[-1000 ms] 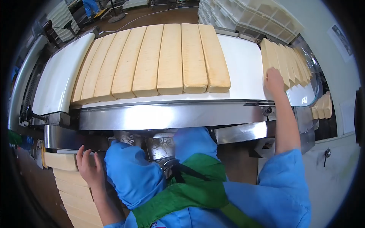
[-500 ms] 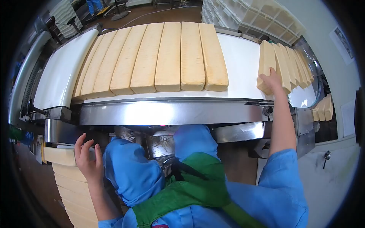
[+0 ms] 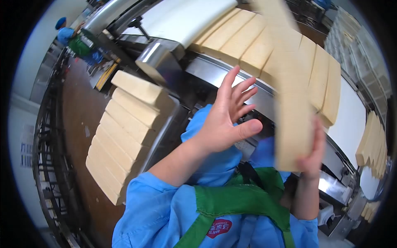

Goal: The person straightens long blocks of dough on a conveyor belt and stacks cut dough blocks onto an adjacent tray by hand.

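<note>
A long, pale bread loaf (image 3: 291,103), smeared by motion, stands nearly upright in front of me. Its lower right side is gripped by my right hand (image 3: 313,151), which is blurred as well. To the left of that loaf is my left hand (image 3: 233,113), fingers spread and holding nothing, a gap away from the loaf. Behind both hands a row of similar loaves (image 3: 244,39) lies side by side on the white conveyor belt (image 3: 349,103); the lifted loaf hides part of it. More loaves (image 3: 128,118) are lined up on a tray to my left.
A metal machine housing (image 3: 159,60) sits between the left-hand loaves and the belt. At the far right stands another group of loaves (image 3: 372,144). White plastic crates (image 3: 359,53) are stacked behind the belt. A person (image 3: 78,41) works in the far left background.
My right hand has brought a loaf from the right end of the belt to in front of me. My left hand has risen off the left-hand loaves. The view has turned left.
</note>
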`<action>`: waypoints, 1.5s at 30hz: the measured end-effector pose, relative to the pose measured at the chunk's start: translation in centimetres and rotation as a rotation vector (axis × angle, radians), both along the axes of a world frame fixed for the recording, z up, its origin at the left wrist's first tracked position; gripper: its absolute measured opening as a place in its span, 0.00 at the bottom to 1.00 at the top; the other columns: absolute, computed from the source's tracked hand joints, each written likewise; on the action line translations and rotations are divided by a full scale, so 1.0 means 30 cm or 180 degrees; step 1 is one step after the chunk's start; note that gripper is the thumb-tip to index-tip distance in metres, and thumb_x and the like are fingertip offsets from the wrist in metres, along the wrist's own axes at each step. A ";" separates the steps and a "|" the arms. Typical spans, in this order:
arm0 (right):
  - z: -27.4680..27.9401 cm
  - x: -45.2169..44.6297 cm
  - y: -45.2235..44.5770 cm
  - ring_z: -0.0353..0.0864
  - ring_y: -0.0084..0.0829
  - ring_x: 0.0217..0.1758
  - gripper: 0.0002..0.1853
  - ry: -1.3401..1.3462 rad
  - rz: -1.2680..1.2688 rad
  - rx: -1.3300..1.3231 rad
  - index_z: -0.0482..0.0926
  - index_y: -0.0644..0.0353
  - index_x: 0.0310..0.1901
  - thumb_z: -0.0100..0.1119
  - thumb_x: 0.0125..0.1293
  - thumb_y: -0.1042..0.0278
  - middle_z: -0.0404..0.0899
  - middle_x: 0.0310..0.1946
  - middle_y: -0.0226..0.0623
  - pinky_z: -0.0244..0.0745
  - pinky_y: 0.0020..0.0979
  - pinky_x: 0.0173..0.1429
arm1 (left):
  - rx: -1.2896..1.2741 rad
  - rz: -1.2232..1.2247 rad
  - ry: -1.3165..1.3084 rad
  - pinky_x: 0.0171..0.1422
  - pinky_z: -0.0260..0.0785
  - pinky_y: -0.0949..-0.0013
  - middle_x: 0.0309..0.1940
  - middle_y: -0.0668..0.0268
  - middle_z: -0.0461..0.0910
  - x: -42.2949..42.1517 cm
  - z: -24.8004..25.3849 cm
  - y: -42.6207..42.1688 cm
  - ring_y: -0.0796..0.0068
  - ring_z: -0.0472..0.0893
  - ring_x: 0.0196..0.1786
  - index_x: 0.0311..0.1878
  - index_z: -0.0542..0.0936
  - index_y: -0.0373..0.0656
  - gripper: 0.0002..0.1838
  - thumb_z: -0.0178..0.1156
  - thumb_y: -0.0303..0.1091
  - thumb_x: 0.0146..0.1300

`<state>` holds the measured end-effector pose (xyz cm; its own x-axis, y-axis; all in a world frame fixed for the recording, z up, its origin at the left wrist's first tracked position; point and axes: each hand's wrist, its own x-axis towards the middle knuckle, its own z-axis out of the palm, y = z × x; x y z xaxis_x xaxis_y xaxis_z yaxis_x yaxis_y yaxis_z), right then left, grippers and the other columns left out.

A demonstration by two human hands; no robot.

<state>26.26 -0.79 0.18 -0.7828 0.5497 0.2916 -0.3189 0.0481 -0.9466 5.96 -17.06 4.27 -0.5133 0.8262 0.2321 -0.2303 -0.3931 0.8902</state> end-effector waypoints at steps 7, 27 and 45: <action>0.078 -0.239 -0.188 0.73 0.50 0.64 0.30 -0.0240 0.1301 0.2608 0.78 0.57 0.58 0.75 0.52 0.63 0.70 0.65 0.50 0.69 0.44 0.66 | 0.0116 0.2546 -0.0157 0.65 0.73 0.53 0.61 0.46 0.69 -0.210 -0.079 -0.400 0.52 0.76 0.61 0.77 0.45 0.44 0.49 0.62 0.31 0.57; -0.125 -0.211 -0.172 0.82 0.44 0.50 0.16 -0.1092 0.1302 0.2175 0.82 0.59 0.48 0.67 0.58 0.69 0.84 0.46 0.41 0.74 0.39 0.54 | -0.1701 0.3773 0.0834 0.79 0.52 0.61 0.75 0.48 0.54 -0.502 -0.581 -0.837 0.59 0.59 0.76 0.77 0.47 0.33 0.45 0.63 0.30 0.65; -0.134 -0.211 -0.139 0.83 0.44 0.50 0.16 -0.1079 0.1321 0.2194 0.82 0.60 0.49 0.67 0.58 0.71 0.84 0.46 0.42 0.74 0.39 0.56 | -0.3514 0.3727 0.2791 0.73 0.64 0.57 0.66 0.51 0.67 -0.451 -0.482 -0.743 0.50 0.68 0.68 0.72 0.61 0.42 0.55 0.82 0.34 0.39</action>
